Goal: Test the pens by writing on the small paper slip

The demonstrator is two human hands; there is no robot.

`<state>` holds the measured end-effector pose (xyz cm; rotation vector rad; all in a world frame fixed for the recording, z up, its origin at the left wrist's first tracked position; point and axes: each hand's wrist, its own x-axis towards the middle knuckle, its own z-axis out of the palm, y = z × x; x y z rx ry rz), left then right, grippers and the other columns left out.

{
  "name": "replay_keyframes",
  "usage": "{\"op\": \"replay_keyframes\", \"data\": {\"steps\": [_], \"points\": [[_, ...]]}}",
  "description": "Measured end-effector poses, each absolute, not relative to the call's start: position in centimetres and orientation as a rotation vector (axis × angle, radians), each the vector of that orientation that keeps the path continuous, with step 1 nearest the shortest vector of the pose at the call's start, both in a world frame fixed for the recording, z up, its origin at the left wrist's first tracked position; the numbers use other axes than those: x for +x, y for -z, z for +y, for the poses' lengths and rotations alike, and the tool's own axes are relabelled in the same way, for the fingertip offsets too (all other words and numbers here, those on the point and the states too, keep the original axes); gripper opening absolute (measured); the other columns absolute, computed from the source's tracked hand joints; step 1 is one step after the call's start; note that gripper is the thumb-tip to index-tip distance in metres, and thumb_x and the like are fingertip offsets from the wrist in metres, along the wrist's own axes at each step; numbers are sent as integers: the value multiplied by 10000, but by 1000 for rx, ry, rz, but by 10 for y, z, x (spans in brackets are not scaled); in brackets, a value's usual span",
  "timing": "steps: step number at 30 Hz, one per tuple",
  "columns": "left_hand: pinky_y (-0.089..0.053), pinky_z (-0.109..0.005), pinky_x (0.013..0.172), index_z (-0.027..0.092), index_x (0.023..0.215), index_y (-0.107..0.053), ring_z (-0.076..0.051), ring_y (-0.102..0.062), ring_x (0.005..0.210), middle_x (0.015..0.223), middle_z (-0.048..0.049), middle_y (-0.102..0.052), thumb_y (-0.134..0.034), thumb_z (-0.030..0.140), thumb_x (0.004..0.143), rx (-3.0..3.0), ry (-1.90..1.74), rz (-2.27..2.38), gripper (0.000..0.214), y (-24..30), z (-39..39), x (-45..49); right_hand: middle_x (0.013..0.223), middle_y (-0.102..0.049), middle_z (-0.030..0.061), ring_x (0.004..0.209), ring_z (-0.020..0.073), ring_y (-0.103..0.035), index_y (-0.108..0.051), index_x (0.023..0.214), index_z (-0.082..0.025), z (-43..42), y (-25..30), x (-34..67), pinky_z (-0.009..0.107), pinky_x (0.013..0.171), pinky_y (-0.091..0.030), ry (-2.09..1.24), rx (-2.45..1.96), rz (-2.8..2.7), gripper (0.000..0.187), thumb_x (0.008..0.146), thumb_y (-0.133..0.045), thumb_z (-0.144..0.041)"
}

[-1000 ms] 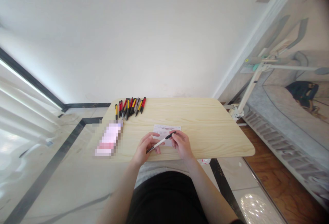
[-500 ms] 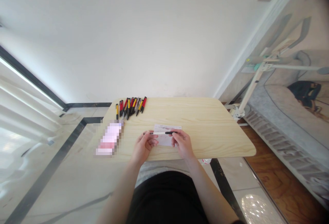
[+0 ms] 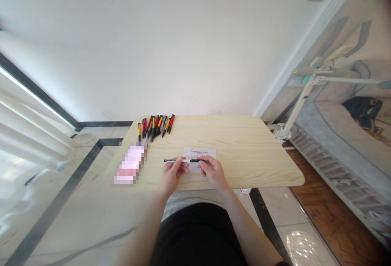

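A slim pen (image 3: 182, 160) with a white barrel and black ends lies level between both hands, just above the light wooden table (image 3: 250, 152). My left hand (image 3: 172, 173) pinches its left part. My right hand (image 3: 211, 170) pinches its black right end. Under and behind the hands lies a small white paper slip (image 3: 200, 153) with faint print.
Several red, yellow and black pens (image 3: 154, 126) lie in a bunch at the table's far left. A blurred pink and white flat object (image 3: 130, 164) rests at the left edge. A white stand (image 3: 301, 99) and a grey sofa (image 3: 339, 123) are to the right.
The pen has turned from slanting to level and slid a little to the left. Both hands kept hold of it and shifted slightly.
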<state>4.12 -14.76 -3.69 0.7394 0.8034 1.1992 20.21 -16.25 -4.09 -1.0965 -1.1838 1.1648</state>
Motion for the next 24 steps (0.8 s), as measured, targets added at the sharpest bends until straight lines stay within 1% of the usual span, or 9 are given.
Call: {"op": "replay_keyframes", "data": {"steps": [8, 13, 17, 21, 24], "points": [[-425, -247, 554, 97, 866, -600, -111, -567, 529, 657, -45, -643, -598, 324, 745, 736, -1215, 800, 257, 38, -148, 41, 627, -571, -3, 474, 80, -473, -588, 905, -166, -164, 44, 201, 198, 422, -371, -1159, -1120, -1203, 238, 775, -536, -358], [-421, -250, 553, 94, 853, -597, -116, -564, 526, 650, -48, -639, -599, 332, 742, 746, -1217, 824, 263, 38, -148, 41, 603, -559, -11, 461, 78, -455, -566, 807, -169, -165, 42, 200, 195, 419, -357, -1171, -1114, -1203, 225, 776, -535, -390], [-419, -253, 561, 93, 853, -598, -116, -560, 533, 651, -49, -634, -593, 328, 747, 753, -1214, 811, 257, 38, -149, 41, 587, -534, -13, 456, 77, -431, -556, 769, -168, -166, 40, 201, 194, 415, -341, -1159, -1127, -1241, 238, 789, -519, -402], [-413, -252, 563, 101, 851, -599, -114, -556, 531, 648, -43, -631, -593, 329, 745, 771, -1210, 807, 251, 37, -150, 41, 568, -516, -15, 475, 81, -432, -529, 691, -170, -167, 38, 203, 194, 435, -338, -1121, -1148, -1293, 264, 807, -496, -406], [-405, -249, 547, 103, 851, -599, -112, -547, 519, 633, -37, -622, -592, 343, 743, 778, -1212, 823, 262, 36, -150, 41, 555, -510, -17, 471, 83, -429, -534, 681, -171, -167, 37, 203, 196, 436, -333, -1117, -1164, -1319, 292, 814, -480, -425]]}}
